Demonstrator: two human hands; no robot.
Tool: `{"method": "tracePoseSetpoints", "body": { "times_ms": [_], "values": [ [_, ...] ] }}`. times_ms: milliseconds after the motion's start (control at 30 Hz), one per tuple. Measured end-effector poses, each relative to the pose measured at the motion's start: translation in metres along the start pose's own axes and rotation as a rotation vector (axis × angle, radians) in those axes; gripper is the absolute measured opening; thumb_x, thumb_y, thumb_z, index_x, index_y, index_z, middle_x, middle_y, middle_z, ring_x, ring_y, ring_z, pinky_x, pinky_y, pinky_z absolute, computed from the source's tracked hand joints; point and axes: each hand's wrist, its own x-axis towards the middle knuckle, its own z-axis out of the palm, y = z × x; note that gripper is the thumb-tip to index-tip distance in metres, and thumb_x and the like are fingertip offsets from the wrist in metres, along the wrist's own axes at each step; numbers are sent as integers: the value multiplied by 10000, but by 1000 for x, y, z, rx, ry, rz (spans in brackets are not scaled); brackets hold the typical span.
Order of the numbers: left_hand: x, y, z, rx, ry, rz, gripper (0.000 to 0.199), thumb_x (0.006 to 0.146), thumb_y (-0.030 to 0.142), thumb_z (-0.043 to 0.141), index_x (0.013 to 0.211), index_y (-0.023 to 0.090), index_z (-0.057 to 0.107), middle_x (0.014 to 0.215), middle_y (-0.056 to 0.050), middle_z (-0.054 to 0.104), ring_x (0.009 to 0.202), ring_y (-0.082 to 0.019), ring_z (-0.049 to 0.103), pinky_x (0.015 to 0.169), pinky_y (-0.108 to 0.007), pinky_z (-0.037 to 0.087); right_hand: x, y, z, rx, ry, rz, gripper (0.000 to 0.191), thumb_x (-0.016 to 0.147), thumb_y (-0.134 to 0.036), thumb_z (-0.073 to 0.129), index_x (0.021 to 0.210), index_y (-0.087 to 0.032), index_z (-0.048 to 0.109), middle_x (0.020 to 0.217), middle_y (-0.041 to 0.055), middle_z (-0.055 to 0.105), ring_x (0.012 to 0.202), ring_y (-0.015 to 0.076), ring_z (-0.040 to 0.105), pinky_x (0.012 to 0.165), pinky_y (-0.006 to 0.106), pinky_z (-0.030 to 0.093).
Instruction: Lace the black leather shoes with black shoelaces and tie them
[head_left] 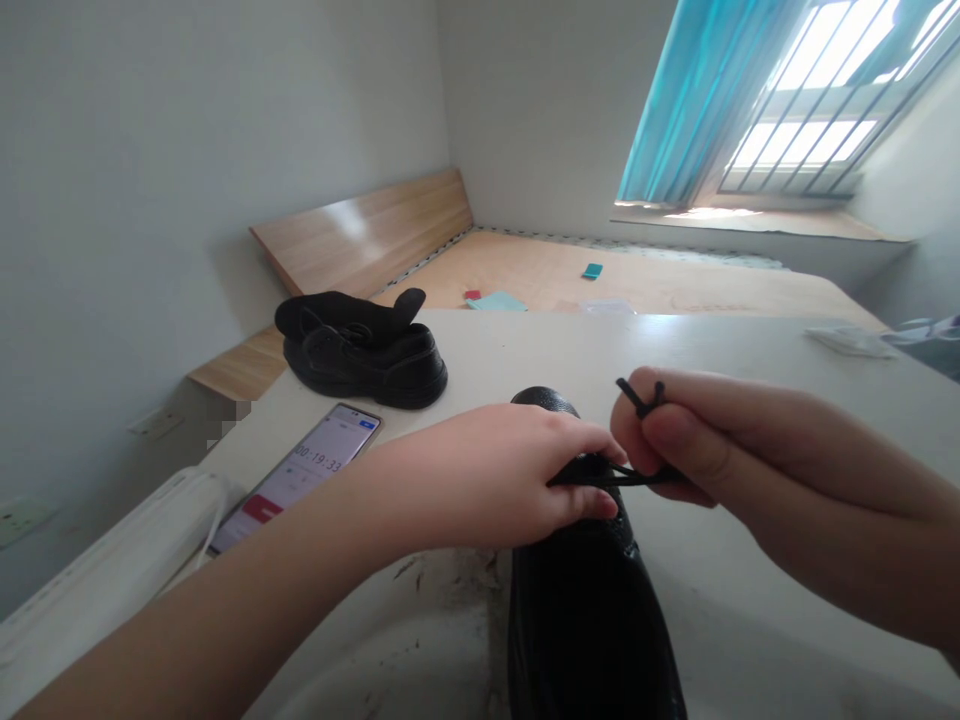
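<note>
A black leather shoe (592, 620) stands on the white table, its toe pointing away from me and its opening nearest me. Across its lacing area rests my left hand (555, 475), with thumb and fingers closed around the upper near the laces. Black shoelaces (628, 481) stretch taut from between those fingers to the right. Just off the shoe's right side, my right hand (675, 440) pinches the laces, and two short ends stick up above its thumb. My left hand hides most of the eyelets and knot area.
Another black shoe (367, 365) sits at the back left with a dark insole-like piece on top. A phone (300, 470) showing a timer lies by my left forearm, beside a white case-like object (120, 570). Beyond the table is a wooden bed board (540, 265) with small items.
</note>
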Motion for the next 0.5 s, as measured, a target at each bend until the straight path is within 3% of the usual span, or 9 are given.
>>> {"method": "tracePoseSetpoints", "body": {
  "times_ms": [133, 233, 300, 400, 500],
  "values": [
    [-1, -2, -1, -24, 23, -4, 176, 927, 325, 597, 1004, 216, 711, 1061, -28, 747, 948, -212, 670, 749, -300, 480, -2, -1, 10, 120, -165, -6, 312, 1045, -407, 437, 800, -262, 564, 707, -37, 568, 636, 124, 535, 593, 225, 462],
    [-2, -1, -4, -74, 12, 16, 101, 878, 232, 615, 919, 213, 705, 957, 11, 746, 877, -183, 667, 705, -270, 475, -10, 1, 13, 196, -260, 47, 260, 1050, -367, 428, 861, -268, 577, 779, -26, 579, 706, 134, 552, 650, 228, 486],
    [-2, -1, -6, -95, -19, 21, 80, 848, 180, 616, 877, 209, 685, 875, 32, 728, 815, -162, 656, 665, -254, 460, -15, 3, 13, 210, -309, 82, 254, 1045, -364, 434, 855, -258, 566, 770, -17, 543, 689, 137, 523, 609, 232, 469],
    [-1, -3, -6, -85, -11, 46, 86, 824, 148, 612, 819, 204, 677, 849, 36, 720, 830, -164, 656, 684, -257, 462, -15, 1, 13, 238, -320, 53, 319, 1046, -402, 422, 793, -247, 540, 701, -22, 470, 620, 130, 453, 532, 236, 407],
    [-1, -5, -3, -72, 45, 77, 85, 857, 222, 630, 842, 210, 713, 937, 7, 742, 924, -195, 663, 753, -282, 486, -6, -4, 15, 371, -248, 5, 410, 1035, -496, 420, 733, -245, 540, 632, -35, 419, 568, 121, 396, 503, 237, 368]
  ]
}}
